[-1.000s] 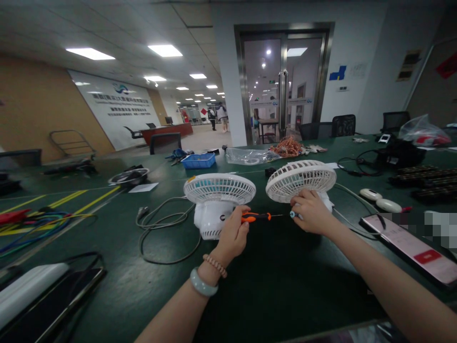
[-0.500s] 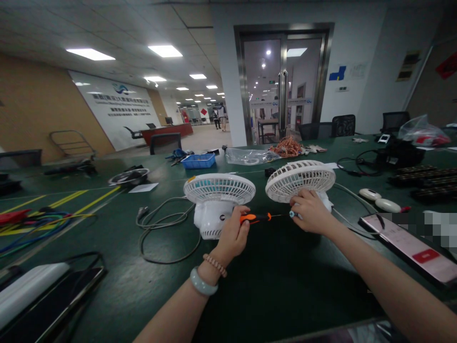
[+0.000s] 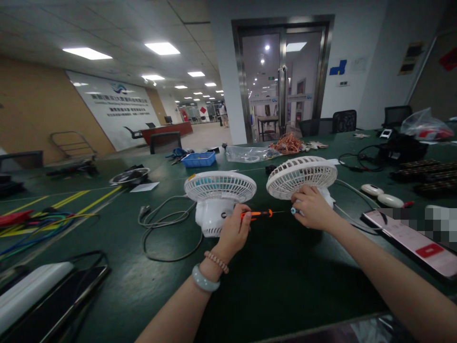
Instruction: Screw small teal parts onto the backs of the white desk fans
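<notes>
Two small white desk fans lie face-up on the green table: the left fan [image 3: 218, 191] and the right fan [image 3: 302, 175]. My left hand [image 3: 234, 230] is closed round the orange handle of a screwdriver [image 3: 257, 214], whose thin shaft points right. My right hand [image 3: 311, 208] is closed at the base of the right fan, pinching a small blue-tipped part [image 3: 293, 210] right at the screwdriver's tip. A bead bracelet and a pale bangle sit on my left wrist.
A grey cable [image 3: 162, 227] loops left of the left fan. A phone [image 3: 414, 240] lies at the right, white oval parts [image 3: 380, 195] behind it. A blue bin [image 3: 198, 159], plastic bag and copper wire [image 3: 290, 144] sit further back; coloured wires [image 3: 39, 224] at the left.
Both hands and the fans stay in nearly the same pose; the view has tilted slightly, shifting everything a little up in the picture.
</notes>
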`<state>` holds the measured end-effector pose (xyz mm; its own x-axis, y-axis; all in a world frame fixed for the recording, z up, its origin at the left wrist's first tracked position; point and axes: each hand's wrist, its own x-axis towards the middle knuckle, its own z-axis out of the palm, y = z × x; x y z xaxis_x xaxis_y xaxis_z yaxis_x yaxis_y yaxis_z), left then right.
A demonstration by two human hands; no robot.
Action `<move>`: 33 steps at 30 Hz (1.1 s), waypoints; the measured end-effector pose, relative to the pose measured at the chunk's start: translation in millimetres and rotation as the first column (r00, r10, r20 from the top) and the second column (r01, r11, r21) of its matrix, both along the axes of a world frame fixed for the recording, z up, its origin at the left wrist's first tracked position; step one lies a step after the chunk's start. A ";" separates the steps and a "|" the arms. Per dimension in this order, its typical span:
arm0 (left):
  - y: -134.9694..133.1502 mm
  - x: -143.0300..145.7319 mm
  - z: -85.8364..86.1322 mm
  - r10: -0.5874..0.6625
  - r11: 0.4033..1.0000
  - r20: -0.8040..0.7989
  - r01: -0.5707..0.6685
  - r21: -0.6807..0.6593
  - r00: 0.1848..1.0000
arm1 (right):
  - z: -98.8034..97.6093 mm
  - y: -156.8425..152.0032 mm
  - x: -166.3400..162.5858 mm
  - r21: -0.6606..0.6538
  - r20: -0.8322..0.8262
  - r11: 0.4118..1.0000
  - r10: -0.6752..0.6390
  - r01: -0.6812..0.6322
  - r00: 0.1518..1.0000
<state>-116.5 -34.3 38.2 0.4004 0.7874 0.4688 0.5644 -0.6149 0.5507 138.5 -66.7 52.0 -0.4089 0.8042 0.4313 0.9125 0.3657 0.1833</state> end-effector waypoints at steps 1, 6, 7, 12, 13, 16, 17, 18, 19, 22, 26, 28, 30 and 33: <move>0.2 0.2 -0.2 -0.007 1.000 0.006 0.007 -0.002 1.000 | -0.2 -0.1 0.0 0.003 -0.001 1.000 0.000 0.000 1.000; 1.7 -0.8 -0.6 -0.022 1.000 -0.012 0.022 0.009 1.000 | -1.7 0.1 0.6 0.010 -0.002 1.000 0.002 -0.002 1.000; 1.9 -1.3 -0.5 -0.031 0.999 -0.018 0.031 0.018 0.999 | -1.9 0.2 0.8 0.010 -0.002 1.000 0.001 -0.001 1.000; 3.0 -3.5 -0.6 -0.095 0.994 -0.015 0.096 0.054 0.995 | -2.2 0.0 1.4 0.011 0.001 1.000 0.002 -0.002 1.000; 3.3 -3.7 -0.7 -0.103 0.994 -0.007 0.103 0.048 0.995 | -2.0 -0.1 1.5 0.011 0.002 1.000 0.002 -0.002 1.000; 4.1 -4.1 -1.2 -0.124 0.992 0.011 0.123 0.024 0.992 | -1.4 -0.3 1.4 0.006 0.001 1.000 -0.004 0.004 1.000; 4.2 -4.1 -1.4 -0.128 0.992 0.015 0.128 0.020 0.992 | -1.1 -0.3 1.3 0.005 0.001 1.000 -0.006 0.006 1.000; 4.2 -4.1 -1.7 -0.128 0.992 0.019 0.128 0.019 0.992 | -0.8 -0.3 1.2 0.003 0.002 1.000 -0.006 0.006 1.000; 4.2 -3.9 -2.0 -0.124 0.992 0.023 0.123 0.019 0.992 | -0.6 -0.3 1.0 0.001 0.003 1.000 -0.006 0.006 1.000; 3.5 -3.1 -3.6 -0.101 0.995 0.043 0.100 0.024 0.994 | 0.1 -0.2 0.8 -0.004 0.008 1.000 -0.005 0.005 1.000; 3.2 -1.3 -5.3 -0.092 0.995 0.053 0.090 0.033 0.994 | 0.9 0.0 0.9 -0.010 0.009 1.000 -0.012 0.012 1.000; 3.4 -0.2 -4.8 -0.080 0.996 0.052 0.079 0.029 0.995 | 1.2 0.1 1.0 -0.013 0.007 1.000 -0.012 0.013 1.000; 3.6 1.0 -3.2 -0.059 0.998 0.052 0.058 0.018 0.997 | 1.5 0.1 1.3 -0.013 0.004 1.000 -0.010 0.010 1.000; 3.7 2.1 0.3 -0.008 1.000 0.026 0.008 0.003 1.000 | 2.1 0.2 2.0 -0.016 0.001 1.000 -0.012 0.012 1.000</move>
<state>-114.4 -30.6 38.6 0.3938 0.7832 0.4813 0.5450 -0.6205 0.5639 140.5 -66.5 54.1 -0.3997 0.8159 0.4178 0.9166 0.3579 0.1781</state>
